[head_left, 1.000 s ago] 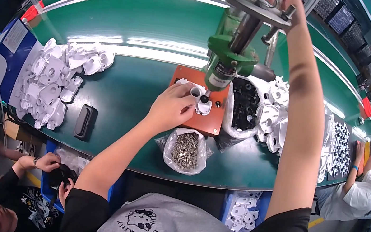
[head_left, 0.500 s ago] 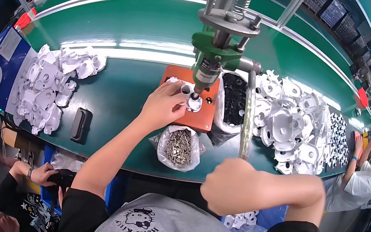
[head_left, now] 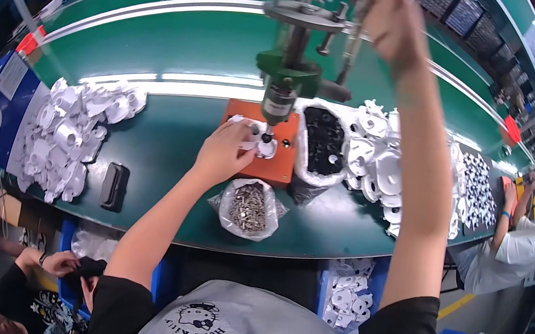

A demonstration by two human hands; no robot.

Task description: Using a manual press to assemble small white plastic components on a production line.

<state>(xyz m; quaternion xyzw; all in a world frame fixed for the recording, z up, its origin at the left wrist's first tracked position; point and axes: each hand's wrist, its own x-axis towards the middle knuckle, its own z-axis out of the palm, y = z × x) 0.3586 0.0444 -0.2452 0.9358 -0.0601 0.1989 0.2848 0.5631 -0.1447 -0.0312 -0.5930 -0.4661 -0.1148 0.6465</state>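
The left hand rests on the orange base plate of the hand press, its fingers curled around a small white plastic part seated just under the press's ram; how tightly the fingers pinch it is hidden by the back of the hand. The right hand is raised high beside the press's upper column, closed around the metal lever, whose top is cut off by the upper edge. Just in front of the base plate, toward the person, a clear plastic bag lies open on the green tabletop, filled with small metal screws. Touching the right side of the base plate, a second open bag holds small black parts, too fine to tell apart. Beyond that bag to the right spreads a loose heap of white plastic parts, partly hidden behind the raised right forearm. Well to the left of the base plate lies another heap of white parts, with a flat black object near its lower edge. Below the tabletop's edge, a blue bin holds more white pieces, partly covered by the person's sleeve. At the far right a seated co-worker is bent by the lens rim.
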